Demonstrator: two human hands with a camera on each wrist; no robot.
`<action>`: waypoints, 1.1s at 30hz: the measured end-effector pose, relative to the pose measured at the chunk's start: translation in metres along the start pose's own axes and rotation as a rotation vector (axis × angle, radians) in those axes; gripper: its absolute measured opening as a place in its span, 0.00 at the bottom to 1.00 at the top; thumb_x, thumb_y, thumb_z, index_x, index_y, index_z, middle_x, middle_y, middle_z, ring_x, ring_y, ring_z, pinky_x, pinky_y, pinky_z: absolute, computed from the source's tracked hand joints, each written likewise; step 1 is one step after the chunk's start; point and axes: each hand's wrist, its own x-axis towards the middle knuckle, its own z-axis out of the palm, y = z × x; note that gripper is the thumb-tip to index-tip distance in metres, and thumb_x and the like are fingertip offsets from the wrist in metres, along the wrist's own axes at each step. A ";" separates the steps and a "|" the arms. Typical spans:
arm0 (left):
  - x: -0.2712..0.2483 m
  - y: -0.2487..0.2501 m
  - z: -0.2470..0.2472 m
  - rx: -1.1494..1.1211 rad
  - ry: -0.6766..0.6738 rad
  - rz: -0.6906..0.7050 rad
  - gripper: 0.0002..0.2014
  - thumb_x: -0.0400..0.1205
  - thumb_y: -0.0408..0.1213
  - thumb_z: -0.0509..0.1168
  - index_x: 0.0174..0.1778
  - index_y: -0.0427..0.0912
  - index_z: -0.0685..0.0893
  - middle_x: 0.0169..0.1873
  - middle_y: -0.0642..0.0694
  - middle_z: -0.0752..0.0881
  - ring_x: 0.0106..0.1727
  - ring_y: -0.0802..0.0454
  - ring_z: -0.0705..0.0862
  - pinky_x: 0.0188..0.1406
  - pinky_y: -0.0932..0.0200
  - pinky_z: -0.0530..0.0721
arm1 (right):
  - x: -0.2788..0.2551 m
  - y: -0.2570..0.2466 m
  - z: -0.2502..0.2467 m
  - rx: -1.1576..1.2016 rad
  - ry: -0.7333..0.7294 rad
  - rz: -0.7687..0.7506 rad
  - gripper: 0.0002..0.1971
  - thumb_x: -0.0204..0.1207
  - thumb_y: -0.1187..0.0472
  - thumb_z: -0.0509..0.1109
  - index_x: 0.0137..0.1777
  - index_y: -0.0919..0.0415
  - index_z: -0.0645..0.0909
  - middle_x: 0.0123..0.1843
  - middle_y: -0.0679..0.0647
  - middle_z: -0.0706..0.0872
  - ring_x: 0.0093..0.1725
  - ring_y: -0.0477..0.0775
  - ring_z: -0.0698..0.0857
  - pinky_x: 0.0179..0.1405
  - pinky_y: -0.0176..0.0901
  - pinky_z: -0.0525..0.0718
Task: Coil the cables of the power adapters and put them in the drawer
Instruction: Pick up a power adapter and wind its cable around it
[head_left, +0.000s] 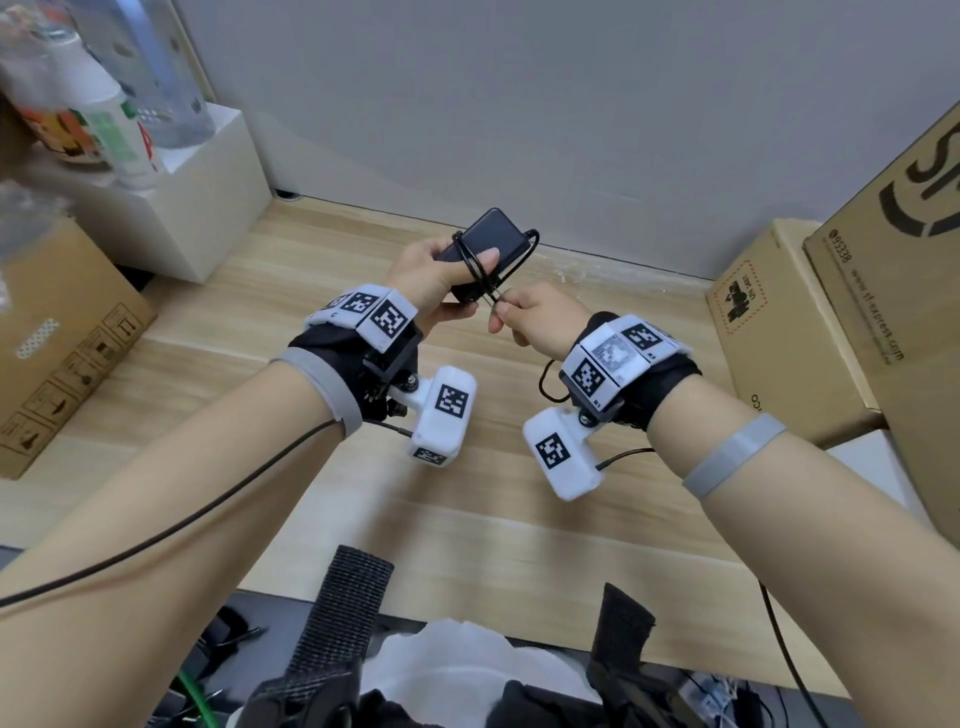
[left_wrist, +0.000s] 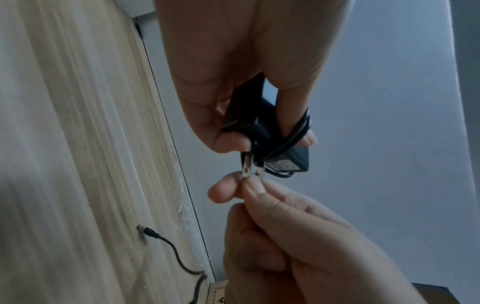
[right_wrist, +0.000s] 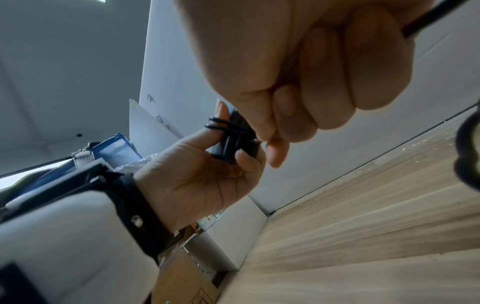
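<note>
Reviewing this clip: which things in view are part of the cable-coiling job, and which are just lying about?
In the job:
- black power adapter, gripped by the left hand
- its cable, partly wound round the adapter, pinched by the right hand
- barrel plug, loose on the wooden desk

Lying about:
- cardboard boxes
- white box
- bottles

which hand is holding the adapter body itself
The left hand grips the black adapter; the right hand only pinches its cable.
</note>
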 end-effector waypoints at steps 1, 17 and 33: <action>0.001 -0.001 0.001 0.001 0.007 -0.001 0.09 0.77 0.35 0.70 0.49 0.40 0.77 0.35 0.47 0.79 0.34 0.55 0.78 0.28 0.63 0.81 | 0.000 -0.001 0.000 0.004 -0.004 0.012 0.13 0.83 0.60 0.55 0.42 0.57 0.80 0.28 0.49 0.74 0.28 0.44 0.71 0.29 0.35 0.66; 0.000 -0.016 -0.005 0.553 -0.149 0.000 0.16 0.66 0.30 0.78 0.39 0.48 0.79 0.33 0.51 0.82 0.30 0.56 0.79 0.23 0.66 0.77 | -0.006 -0.012 -0.020 -0.014 0.185 -0.127 0.08 0.63 0.56 0.81 0.30 0.55 0.84 0.26 0.42 0.78 0.28 0.40 0.75 0.31 0.33 0.72; -0.004 0.006 -0.003 -0.067 -0.288 0.078 0.34 0.53 0.41 0.84 0.53 0.39 0.79 0.34 0.50 0.87 0.32 0.53 0.85 0.29 0.62 0.82 | -0.006 0.015 -0.014 0.465 0.305 -0.006 0.07 0.81 0.63 0.62 0.43 0.56 0.80 0.24 0.46 0.72 0.11 0.37 0.69 0.12 0.24 0.65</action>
